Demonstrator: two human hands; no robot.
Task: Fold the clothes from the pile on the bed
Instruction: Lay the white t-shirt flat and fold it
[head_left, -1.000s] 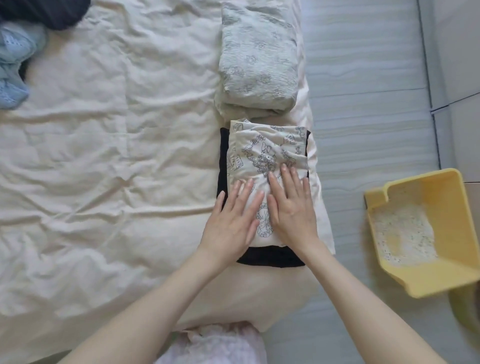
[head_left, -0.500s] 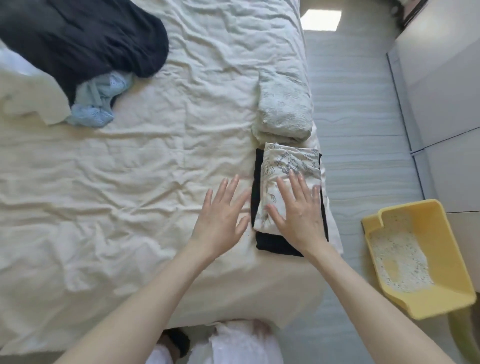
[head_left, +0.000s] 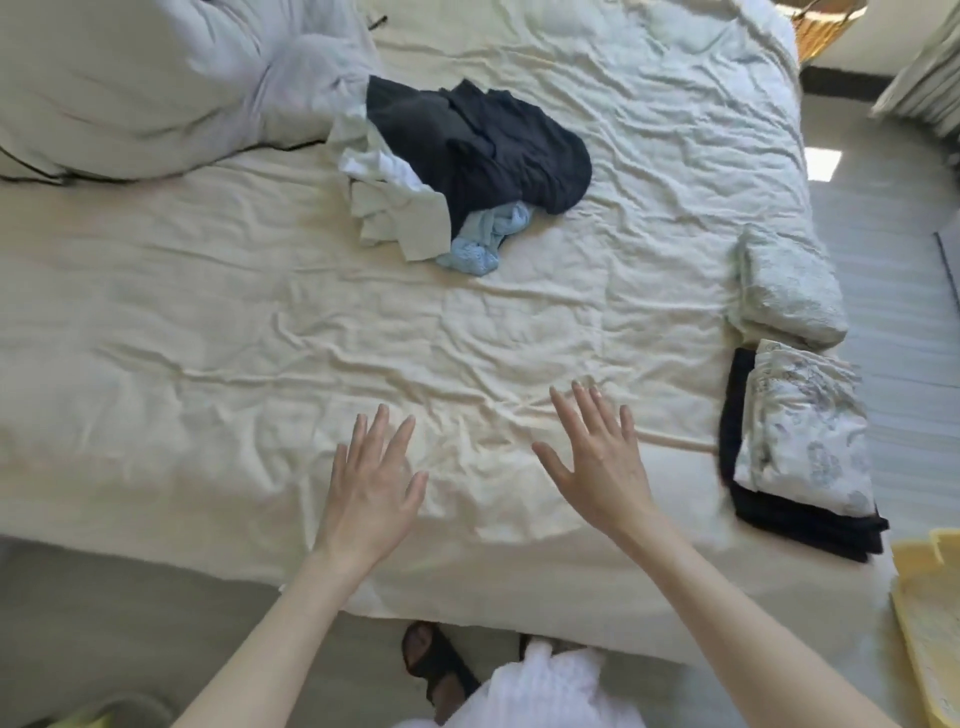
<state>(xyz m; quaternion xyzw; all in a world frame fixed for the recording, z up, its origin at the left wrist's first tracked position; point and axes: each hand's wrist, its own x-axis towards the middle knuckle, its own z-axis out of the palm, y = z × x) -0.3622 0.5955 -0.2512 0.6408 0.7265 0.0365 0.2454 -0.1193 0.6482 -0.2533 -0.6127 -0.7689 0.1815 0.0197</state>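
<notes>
left hand (head_left: 371, 491): open, fingers spread, palm down over the bed sheet (head_left: 208, 338), holds nothing; contact with sheet unclear
right hand (head_left: 597, 462): open, fingers spread, over the sheet, holds nothing, well apart from the folded stack
pile (head_left: 462, 166): unfolded clothes on the sheet, far side from both hands, mid-bed
pile contents: black garment (head_left: 483, 145) on top, pale green piece (head_left: 395, 218) at its left edge, light blue piece (head_left: 483, 239) at its near edge
folded stack: printed white garment (head_left: 810, 431) lying on a folded black garment (head_left: 810, 525), right of the pile, at the bed's right edge
grey-green folded item (head_left: 789, 291): just beyond the folded stack, same bed edge
duvet (head_left: 130, 78): bunched left of the pile
yellow tray (head_left: 930, 623): on the floor, right of the bed
sandal (head_left: 436, 660): black, on a foot at the bed's near edge
</notes>
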